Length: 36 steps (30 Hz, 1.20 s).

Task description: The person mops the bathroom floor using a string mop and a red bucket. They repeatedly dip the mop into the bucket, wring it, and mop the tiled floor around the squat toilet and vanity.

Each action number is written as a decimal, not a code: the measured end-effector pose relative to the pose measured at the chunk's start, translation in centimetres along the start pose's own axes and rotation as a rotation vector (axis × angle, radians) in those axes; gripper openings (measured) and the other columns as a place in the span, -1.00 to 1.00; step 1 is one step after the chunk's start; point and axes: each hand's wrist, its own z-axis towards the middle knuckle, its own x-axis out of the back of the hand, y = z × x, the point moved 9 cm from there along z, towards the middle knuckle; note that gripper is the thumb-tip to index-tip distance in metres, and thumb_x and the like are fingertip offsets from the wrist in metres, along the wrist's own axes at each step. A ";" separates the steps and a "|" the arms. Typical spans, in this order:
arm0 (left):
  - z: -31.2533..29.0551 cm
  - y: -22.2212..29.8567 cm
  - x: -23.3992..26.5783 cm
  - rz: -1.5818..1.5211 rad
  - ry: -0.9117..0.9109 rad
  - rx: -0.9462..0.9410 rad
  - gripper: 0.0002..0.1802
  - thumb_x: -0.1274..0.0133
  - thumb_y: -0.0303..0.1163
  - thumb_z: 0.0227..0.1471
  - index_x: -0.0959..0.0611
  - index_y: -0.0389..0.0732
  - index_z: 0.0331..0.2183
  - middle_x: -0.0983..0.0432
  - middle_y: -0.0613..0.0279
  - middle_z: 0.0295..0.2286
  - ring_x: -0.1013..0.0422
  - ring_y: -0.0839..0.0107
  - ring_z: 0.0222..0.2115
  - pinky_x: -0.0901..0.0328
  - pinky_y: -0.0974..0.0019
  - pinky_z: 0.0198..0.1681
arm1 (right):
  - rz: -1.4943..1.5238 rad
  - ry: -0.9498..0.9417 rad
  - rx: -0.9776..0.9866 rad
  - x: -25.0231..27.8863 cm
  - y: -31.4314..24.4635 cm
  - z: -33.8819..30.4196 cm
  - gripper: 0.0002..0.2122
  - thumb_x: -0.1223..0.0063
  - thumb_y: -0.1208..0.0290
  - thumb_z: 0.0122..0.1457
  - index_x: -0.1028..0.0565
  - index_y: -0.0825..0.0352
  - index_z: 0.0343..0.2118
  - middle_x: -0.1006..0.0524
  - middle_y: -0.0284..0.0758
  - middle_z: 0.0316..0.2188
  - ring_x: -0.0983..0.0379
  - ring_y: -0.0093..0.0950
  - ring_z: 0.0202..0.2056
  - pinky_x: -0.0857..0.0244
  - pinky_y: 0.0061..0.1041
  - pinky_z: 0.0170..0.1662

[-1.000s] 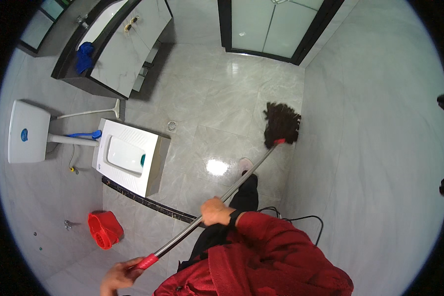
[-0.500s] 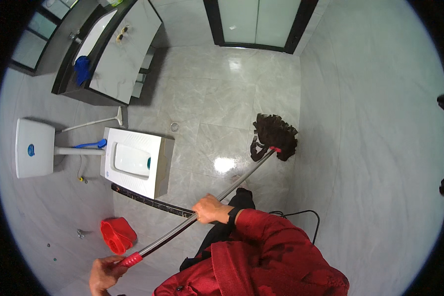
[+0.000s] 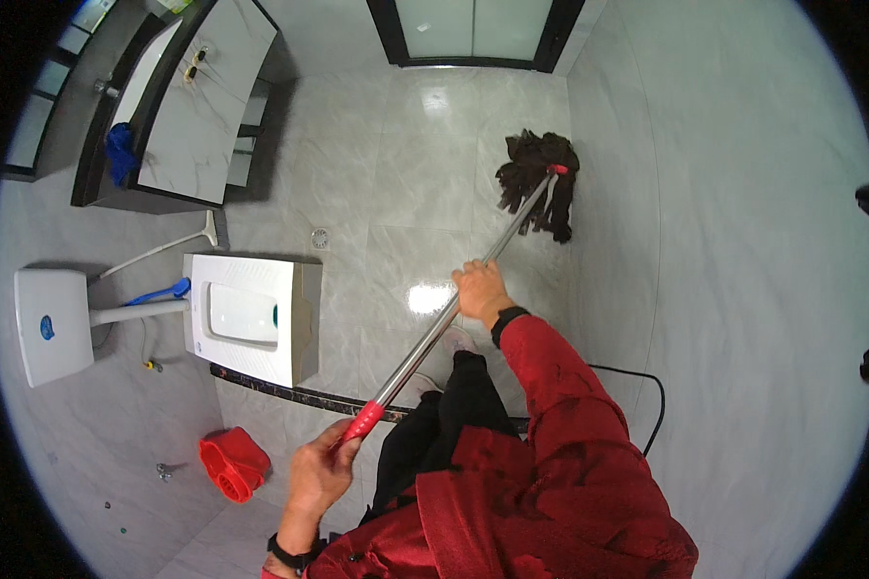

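A mop [image 3: 416, 354] with a metal pole slants across the floor in front of me, its red grip low on the left. My left hand [image 3: 321, 467] is closed around the red grip at the pole's top end. Farther up the pole, my right hand [image 3: 481, 290] wraps around the bare metal. The dark brown strip mop head [image 3: 541, 179] lies spread on the grey tiles beside the right wall, its red joint at the pole's far end. Both of my sleeves are red, with dark bands at the wrists.
On the left stands a white squat toilet [image 3: 301, 323] by a dark raised sill [image 3: 290, 390]. A red bucket [image 3: 234, 464] sits at lower left. A squeegee [image 3: 209, 228] and blue brush [image 3: 176, 289] are near the toilet. The vanity cabinet [image 3: 208, 96] is far left; a glass door [image 3: 473, 27] is ahead.
Both hands have pushed the mop forward, and its head has slid away along the right wall. My right hand moved forward and right; my left came in from the far left.
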 end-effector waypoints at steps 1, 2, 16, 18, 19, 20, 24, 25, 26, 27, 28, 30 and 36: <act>0.0 0.1 -0.7 0.029 -0.011 -0.019 -0.66 -0.20 -0.31 0.05 -0.65 -0.12 -0.09 -0.60 -0.09 -0.43 -0.57 0.00 -0.38 -0.42 0.19 -0.34 | -0.029 0.017 -0.025 0.1 0.6 -0.1 -0.69 -0.13 0.14 0.04 -0.61 0.18 -0.20 -0.57 -0.25 -0.14 -0.43 -0.33 -0.03 -0.11 -0.15 0.12; -0.3 0.3 -0.9 0.061 -0.007 -0.078 -0.65 -0.20 -0.30 0.05 -0.64 -0.11 -0.08 -0.60 -0.09 -0.43 -0.56 -0.03 -0.39 -0.43 0.17 -0.34 | -0.035 -0.003 -0.002 -0.5 0.3 -0.6 -0.71 -0.14 0.14 0.02 -0.62 0.19 -0.25 -0.58 -0.25 -0.18 -0.45 -0.33 -0.05 -0.13 -0.18 0.10; -13.8 -13.0 19.7 0.285 0.013 0.158 -0.64 -0.36 -0.39 -0.20 -0.73 -0.21 -0.25 -0.63 -0.01 -0.44 -0.59 0.17 -0.44 -0.42 0.29 -0.33 | 0.233 -0.221 0.317 -5.2 -28.0 -11.7 -0.76 -0.10 0.25 -0.17 -0.66 0.28 -0.50 -0.63 -0.14 -0.45 -0.58 -0.16 -0.33 -0.43 -0.22 -0.22; -15.1 -13.7 22.8 0.294 0.084 0.186 -0.65 -0.36 -0.46 -0.24 -0.72 -0.33 -0.29 -0.63 -0.10 -0.47 -0.60 0.27 -0.48 -0.41 0.31 -0.37 | 0.304 -0.282 0.332 -5.2 -31.5 -12.3 -0.76 -0.08 0.29 -0.17 -0.65 0.31 -0.50 -0.63 -0.12 -0.44 -0.58 -0.14 -0.32 -0.44 -0.19 -0.24; -15.8 -13.5 24.3 0.268 0.146 0.149 -0.69 -0.35 -0.49 -0.24 -0.71 -0.39 -0.34 -0.63 -0.05 -0.52 -0.57 0.34 -0.52 -0.40 0.33 -0.40 | 0.334 -0.315 0.333 -5.2 -32.8 -12.3 -0.77 -0.08 0.30 -0.17 -0.65 0.33 -0.50 -0.63 -0.11 -0.43 -0.58 -0.13 -0.32 -0.45 -0.18 -0.26; -16.6 -14.2 26.0 0.264 0.252 0.225 -0.73 -0.32 -0.51 -0.23 -0.70 -0.41 -0.37 -0.62 0.00 -0.55 -0.55 0.36 -0.53 -0.40 0.33 -0.40 | 0.360 -0.289 0.349 -4.5 -33.8 -11.9 -0.78 -0.08 0.30 -0.17 -0.64 0.31 -0.51 -0.62 -0.11 -0.46 -0.57 -0.11 -0.34 -0.44 -0.17 -0.27; -16.9 -10.9 29.7 0.304 0.452 -0.070 -0.79 -0.18 -0.47 0.06 -0.50 -0.39 -0.35 -0.50 0.15 -0.50 -0.38 0.49 -0.58 -0.28 0.40 -0.59 | 0.528 -0.151 0.398 -1.3 -34.4 -10.7 -0.82 -0.10 0.31 -0.19 -0.63 0.26 -0.52 -0.59 -0.12 -0.52 -0.54 -0.06 -0.40 -0.41 -0.12 -0.33; -16.9 -10.2 30.4 0.253 0.507 -0.081 -0.81 -0.16 -0.46 0.08 -0.52 -0.39 -0.36 -0.48 0.18 -0.52 -0.37 0.51 -0.59 -0.25 0.42 -0.61 | 0.592 -0.108 0.400 -0.4 -33.8 -10.4 -0.82 -0.11 0.33 -0.20 -0.62 0.25 -0.52 -0.59 -0.11 -0.52 -0.53 -0.05 -0.40 -0.40 -0.11 -0.34; -17.0 -9.3 30.7 0.203 0.560 -0.092 -0.82 -0.14 -0.45 0.10 -0.54 -0.39 -0.37 -0.47 0.21 -0.54 -0.35 0.53 -0.61 -0.23 0.44 -0.63 | 0.659 -0.053 0.409 0.5 -32.6 -10.2 -0.84 -0.11 0.36 -0.23 -0.58 0.28 -0.54 -0.57 -0.13 -0.54 -0.53 -0.07 -0.41 -0.40 -0.13 -0.32; -16.9 -8.1 31.3 0.149 0.613 -0.102 -0.83 -0.11 -0.44 0.12 -0.55 -0.38 -0.38 -0.45 0.23 -0.56 -0.34 0.56 -0.63 -0.20 0.46 -0.65 | 0.708 0.005 0.416 1.4 -31.1 -10.0 -0.84 -0.11 0.35 -0.23 -0.57 0.28 -0.55 -0.57 -0.14 -0.54 -0.53 -0.08 -0.41 -0.40 -0.13 -0.32; -15.8 -6.5 31.2 0.261 0.501 -0.068 -0.79 -0.08 -0.40 0.15 -0.59 -0.37 -0.41 -0.40 0.28 -0.61 -0.27 0.60 -0.67 -0.12 0.47 -0.69 | 0.753 0.065 0.426 2.2 -29.6 -9.8 -0.85 -0.12 0.35 -0.23 -0.55 0.28 -0.56 -0.57 -0.14 -0.54 -0.52 -0.08 -0.41 -0.39 -0.13 -0.32; -15.5 -2.2 31.3 0.316 0.517 -0.167 -0.79 -0.09 -0.39 0.15 -0.58 -0.37 -0.42 -0.39 0.30 -0.63 -0.25 0.62 -0.67 -0.10 0.47 -0.70 | 0.763 0.172 0.444 3.4 -26.4 -9.5 -0.87 -0.11 0.34 -0.21 -0.50 0.28 -0.61 -0.56 -0.16 -0.57 -0.52 -0.09 -0.42 -0.38 -0.12 -0.34; -9.3 3.9 32.7 0.434 0.633 -0.195 -0.71 -0.11 -0.44 0.12 -0.46 -0.34 -0.58 -0.27 0.34 -0.71 -0.15 0.63 -0.65 -0.07 0.42 -0.61 | 0.795 0.293 0.207 4.0 -21.1 -8.0 -0.87 -0.10 0.35 -0.21 -0.52 0.28 -0.59 -0.56 -0.14 -0.56 -0.51 -0.09 -0.43 -0.35 -0.13 -0.30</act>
